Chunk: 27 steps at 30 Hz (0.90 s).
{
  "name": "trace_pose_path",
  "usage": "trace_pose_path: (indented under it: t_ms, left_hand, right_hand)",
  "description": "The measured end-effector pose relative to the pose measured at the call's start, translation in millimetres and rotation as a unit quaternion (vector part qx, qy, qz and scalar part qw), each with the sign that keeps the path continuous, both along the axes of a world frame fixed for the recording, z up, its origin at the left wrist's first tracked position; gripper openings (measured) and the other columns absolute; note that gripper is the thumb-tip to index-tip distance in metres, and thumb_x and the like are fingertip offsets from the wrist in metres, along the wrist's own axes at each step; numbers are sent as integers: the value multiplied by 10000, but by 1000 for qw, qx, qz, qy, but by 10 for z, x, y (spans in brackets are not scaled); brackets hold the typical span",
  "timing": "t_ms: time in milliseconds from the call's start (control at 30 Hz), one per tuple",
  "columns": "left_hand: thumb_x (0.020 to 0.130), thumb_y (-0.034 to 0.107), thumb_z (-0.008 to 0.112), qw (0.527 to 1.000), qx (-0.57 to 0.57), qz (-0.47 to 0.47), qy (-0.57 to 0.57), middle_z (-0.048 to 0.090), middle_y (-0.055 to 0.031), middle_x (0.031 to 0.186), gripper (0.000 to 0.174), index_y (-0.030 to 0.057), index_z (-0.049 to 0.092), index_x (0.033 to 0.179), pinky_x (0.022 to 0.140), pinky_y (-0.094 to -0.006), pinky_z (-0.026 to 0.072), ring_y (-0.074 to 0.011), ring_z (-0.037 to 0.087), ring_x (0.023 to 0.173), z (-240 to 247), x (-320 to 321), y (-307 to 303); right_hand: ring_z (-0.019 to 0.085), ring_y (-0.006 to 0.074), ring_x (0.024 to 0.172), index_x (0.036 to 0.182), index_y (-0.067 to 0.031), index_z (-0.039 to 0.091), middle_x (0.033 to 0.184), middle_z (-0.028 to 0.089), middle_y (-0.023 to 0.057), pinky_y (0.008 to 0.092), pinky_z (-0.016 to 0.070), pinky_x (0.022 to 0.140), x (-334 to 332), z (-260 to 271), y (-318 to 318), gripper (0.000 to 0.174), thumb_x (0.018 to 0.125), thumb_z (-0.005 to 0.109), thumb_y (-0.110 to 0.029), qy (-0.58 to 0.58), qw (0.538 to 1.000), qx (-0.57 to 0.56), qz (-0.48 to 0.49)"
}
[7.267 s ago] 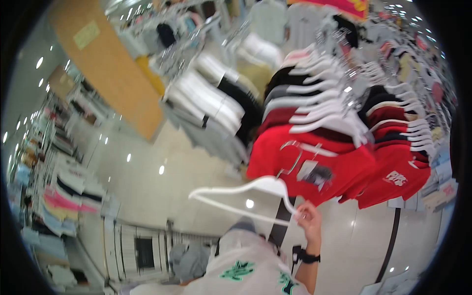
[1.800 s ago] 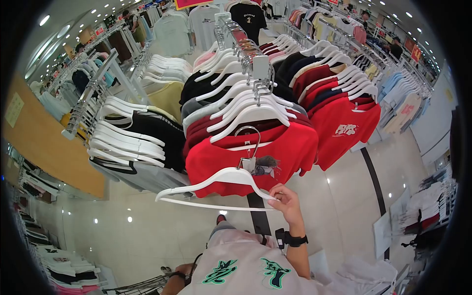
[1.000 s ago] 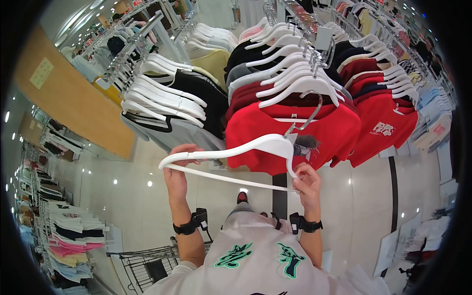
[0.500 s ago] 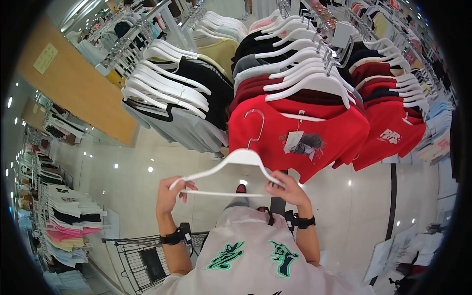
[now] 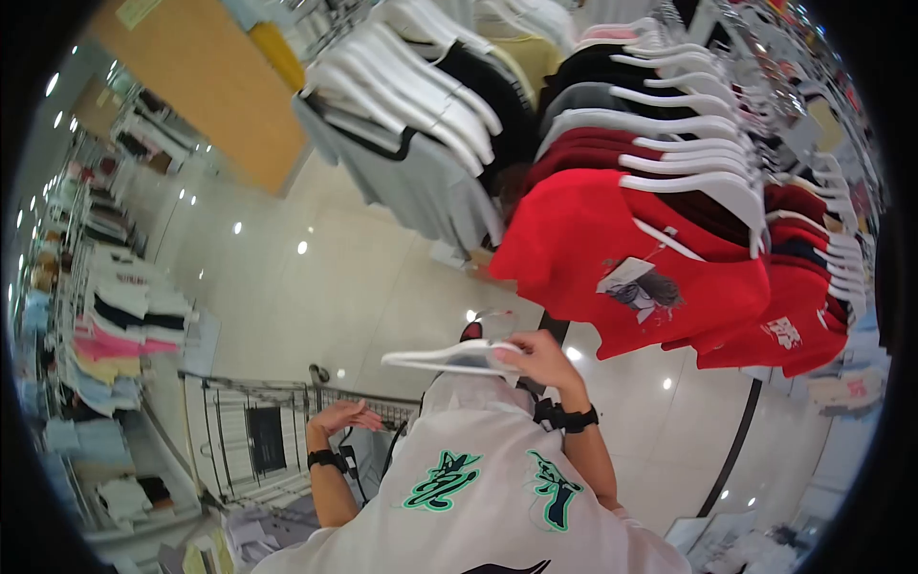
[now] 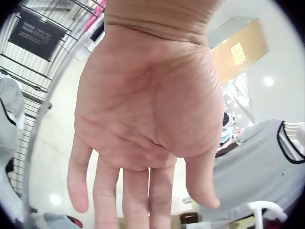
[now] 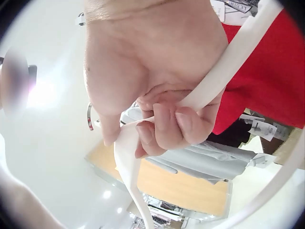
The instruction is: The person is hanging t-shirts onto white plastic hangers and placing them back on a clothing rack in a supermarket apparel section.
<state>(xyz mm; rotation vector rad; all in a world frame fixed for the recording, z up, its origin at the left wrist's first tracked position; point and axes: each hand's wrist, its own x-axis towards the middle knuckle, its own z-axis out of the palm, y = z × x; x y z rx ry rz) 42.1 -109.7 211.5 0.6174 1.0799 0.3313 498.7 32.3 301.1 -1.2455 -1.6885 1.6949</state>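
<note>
the right hand (image 5: pixel 547 362) has its fingers curled round one end of the white hanger (image 5: pixel 435 359), which lies in front of the person's pale printed shirt (image 5: pixel 492 469). the left hand (image 5: pixel 346 417) is apart from the hanger, its fingers straight and the thumb held out to the side. in the head view it appears near the wire shopping cart (image 5: pixel 266 440). beyond the hanger hang a red t-shirt (image 5: pixel 564 239) with a paper tag (image 5: pixel 626 274) and a gray shirt (image 5: pixel 411 182) with black neck trim.
</note>
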Motion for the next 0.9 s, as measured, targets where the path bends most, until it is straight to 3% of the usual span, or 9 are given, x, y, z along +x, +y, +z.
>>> trace_pose_path:
  t_ms: [67,200,333,400,600,667,733,800,900]
  left_hand:
    - [1016,506,507,999,-40,12,16,698,-209,1168,671,-130,631,1189,987,-391,518,-314,683,1074,-229,-46,-183]
    - [994,548,534,979,-179,34,89,718,-170,1109,625,-24,659,1213,990,-362,508,-271,676,1095,-812,211,-1036]
    - [975,512,602,931,-119,336,83,676,-105,1248,579,18,625,1277,975,-364,505,-214,643,1140,-1435,536,-1775]
    - [954,488,649,933,-101,344,43,671,-76,1241,539,65,621,1287,883,-301,507,-167,640,1130,-1452,645,-1626]
    - [910,427,702,926,-178,269,195,685,-57,1217,530,73,619,1296,909,-350,506,-187,656,1095,-2407,1033,-1915]
    - [851,425,759,890,-211,290,280,671,-126,1245,622,41,598,1313,916,-369,514,-244,659,1092,-2340,1255,-1924]
    - [809,378,791,881,-117,234,395,636,-211,1284,677,-5,571,1322,972,-408,501,-344,632,1147,-2967,1172,-2135]
    - [788,326,795,847,-68,208,485,587,-269,1330,752,-35,499,1377,1041,-444,460,-414,571,1227,-2968,1086,-2133]
    - [760,285,796,816,-85,257,511,573,-288,1339,845,-45,413,1438,1073,-443,437,-421,547,1263,-2759,1029,-2059]
  right_hand:
    - [552,63,642,988,19,724,690,613,1,249,449,593,86,165,5,310,928,724,-284,37,997,-41,-49]
    - [503,28,609,896,2,716,680,596,-29,216,400,551,358,-238,74,272,943,708,-266,13,996,-52,-73]
    - [437,18,523,830,-35,666,622,539,-51,202,299,464,413,-153,23,322,992,636,-312,2,989,-61,-136]
    - [410,21,506,811,-40,643,610,515,-52,199,283,462,484,-98,146,361,1014,597,-335,26,986,-56,-156]
    - [360,37,498,781,-40,596,590,450,-47,213,253,460,370,9,177,411,1029,560,-366,-13,995,-48,-91]
    - [361,38,497,780,-40,596,588,450,-46,218,251,458,409,-60,176,412,1030,557,-366,-45,993,-60,-89]
    - [361,38,495,774,-41,594,587,455,-43,220,249,456,313,-86,211,415,1030,556,-365,-53,992,-76,-82]
    - [362,39,494,770,-38,591,588,461,-39,220,250,455,225,-146,182,419,1029,559,-366,-61,992,-74,-77]
    - [360,36,498,763,-34,588,589,462,-37,216,254,462,288,-85,92,424,1029,559,-362,-88,991,-79,-68]
